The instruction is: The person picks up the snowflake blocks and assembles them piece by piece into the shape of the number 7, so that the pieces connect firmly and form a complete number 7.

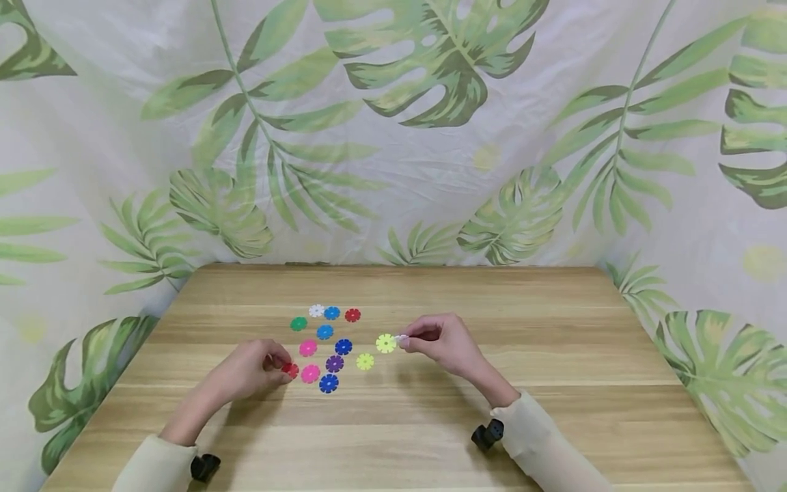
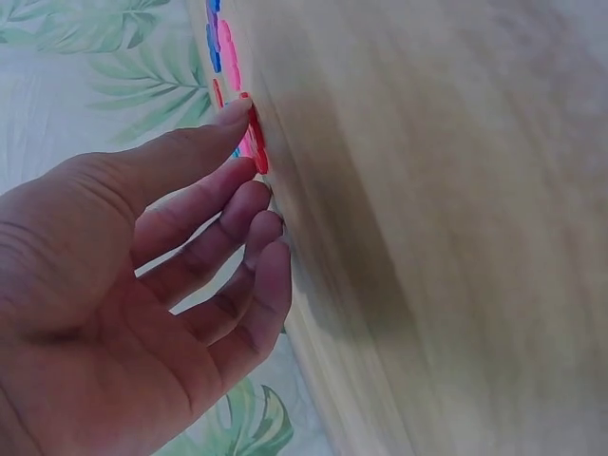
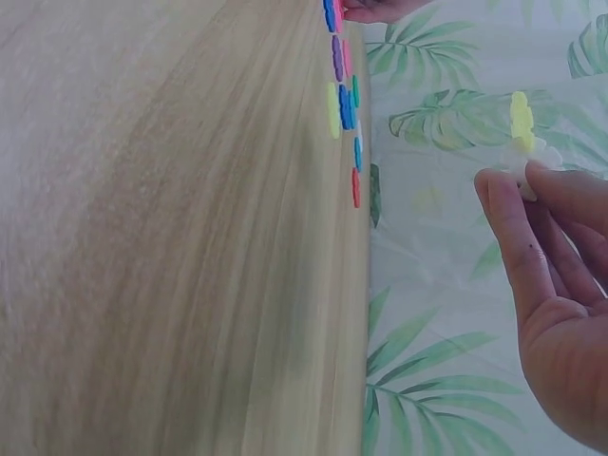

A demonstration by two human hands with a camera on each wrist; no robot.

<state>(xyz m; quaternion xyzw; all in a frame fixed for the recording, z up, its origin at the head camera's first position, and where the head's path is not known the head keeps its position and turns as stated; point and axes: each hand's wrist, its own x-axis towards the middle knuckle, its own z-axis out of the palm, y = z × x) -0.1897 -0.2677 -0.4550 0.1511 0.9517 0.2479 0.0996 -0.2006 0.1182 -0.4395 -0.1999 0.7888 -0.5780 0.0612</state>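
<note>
Left fingers (image 2: 197, 202): pinching a red disc (image 1: 292, 370) beside a pink disc (image 1: 310, 374).
Right fingers (image 3: 516, 237): grasping a white disc (image 3: 546, 154) with a yellow disc (image 1: 385, 343) attached, above the counter (image 1: 553, 301).
Other discs (image 1: 335, 363): scattered flat across the counter, in several colors.

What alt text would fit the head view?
A person's right-hand grip holds a white disc joined to a yellow disc above a wooden table; the left-hand grip pinches a red disc. Other colorful discs lie between them.
</note>
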